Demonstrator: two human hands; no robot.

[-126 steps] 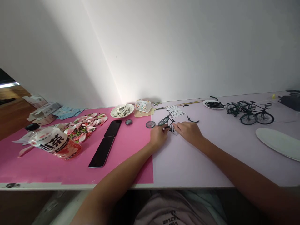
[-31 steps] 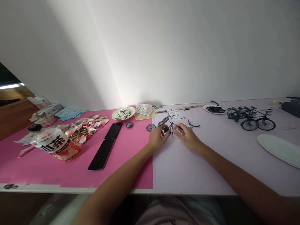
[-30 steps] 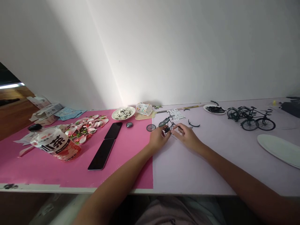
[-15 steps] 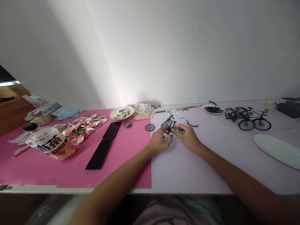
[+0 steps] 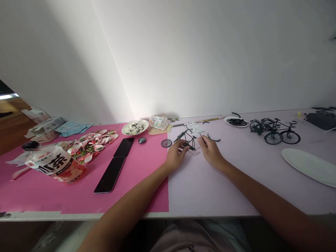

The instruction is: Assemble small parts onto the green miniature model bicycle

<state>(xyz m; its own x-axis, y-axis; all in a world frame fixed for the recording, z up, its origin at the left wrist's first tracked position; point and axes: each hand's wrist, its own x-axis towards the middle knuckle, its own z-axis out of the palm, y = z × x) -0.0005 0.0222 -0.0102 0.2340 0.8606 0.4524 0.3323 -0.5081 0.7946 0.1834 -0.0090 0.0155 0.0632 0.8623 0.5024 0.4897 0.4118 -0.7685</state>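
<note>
A small dark green model bicycle frame (image 5: 187, 140) with one wheel stands on the pale lilac table top (image 5: 210, 182). My left hand (image 5: 175, 154) is closed on its lower part, fingers curled round it. My right hand (image 5: 210, 150) sits just to the right, fingers pinched on a thin tool (image 5: 201, 136) that points at the frame. A loose small wheel (image 5: 166, 142) lies left of the frame on the pink mat (image 5: 78, 185). A curved black mudguard piece (image 5: 213, 138) lies right of my hands.
Two phones (image 5: 115, 162) lie on the pink mat, beside a bottle (image 5: 54, 164), scattered pink wrappers (image 5: 91, 141) and a dish of bits (image 5: 134, 127). A sticker sheet (image 5: 194, 127), a small plate of black parts (image 5: 236, 121), finished model bicycles (image 5: 275, 127) and a white plate (image 5: 309, 164) are further right.
The model frame has been turned and set more upright between my hands. My right hand has shifted slightly back and right, still pinching the thin tool.
</note>
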